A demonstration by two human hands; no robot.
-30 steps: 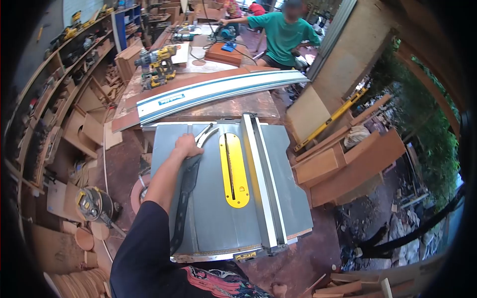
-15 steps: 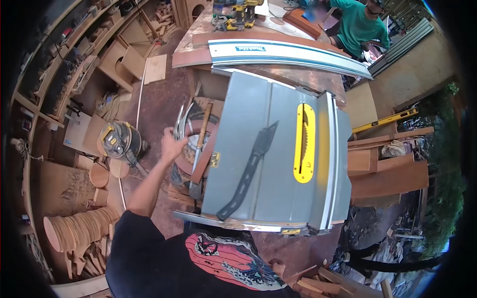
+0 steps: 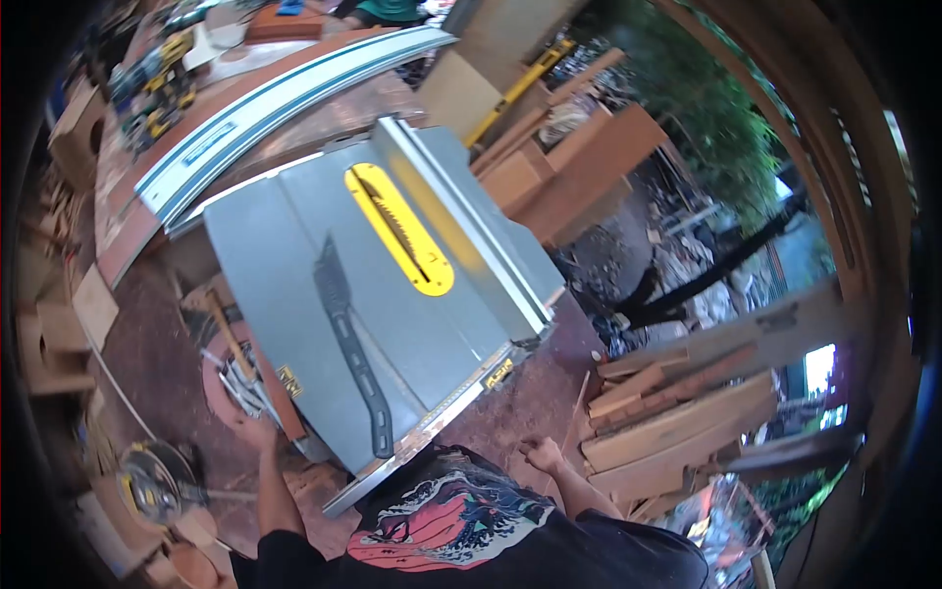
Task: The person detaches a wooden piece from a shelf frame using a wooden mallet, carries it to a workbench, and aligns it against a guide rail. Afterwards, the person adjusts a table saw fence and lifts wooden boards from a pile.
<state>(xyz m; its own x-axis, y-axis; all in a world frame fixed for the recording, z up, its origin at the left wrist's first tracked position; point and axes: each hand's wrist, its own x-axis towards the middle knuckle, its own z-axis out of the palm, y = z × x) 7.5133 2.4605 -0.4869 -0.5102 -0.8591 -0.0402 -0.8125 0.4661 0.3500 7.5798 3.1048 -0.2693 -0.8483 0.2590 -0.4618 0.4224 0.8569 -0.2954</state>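
Note:
My left hand (image 3: 255, 430) reaches down at the left side of the table saw, close to several curved silver metal pieces (image 3: 241, 389). Its fingers are blurred, and I cannot tell whether they grip anything. A wooden-handled tool (image 3: 232, 339) and a reddish wood strip (image 3: 282, 395) lie by that hand. My right hand (image 3: 542, 455), fingers loosely bent and apart, hangs without anything in it in front of the saw. On the grey saw table (image 3: 294, 236) rests a black push stick (image 3: 355, 358), left of the yellow blade insert (image 3: 400, 231). The silver fence (image 3: 471, 226) stands right of the insert.
Behind the saw, a long white guide rail (image 3: 285, 103) lies on a workbench with yellow power tools (image 3: 162, 103). Stacked boards (image 3: 677, 432) stand at right, and more planks (image 3: 589, 167) beyond. A shop vacuum (image 3: 152, 481) is on the floor at left. Another person's green shirt (image 3: 388, 10) shows at top.
The view has turned to the right, so the saw appears farther left and tilted. My right hand has come into clear view. My left hand remains beside the metal pieces.

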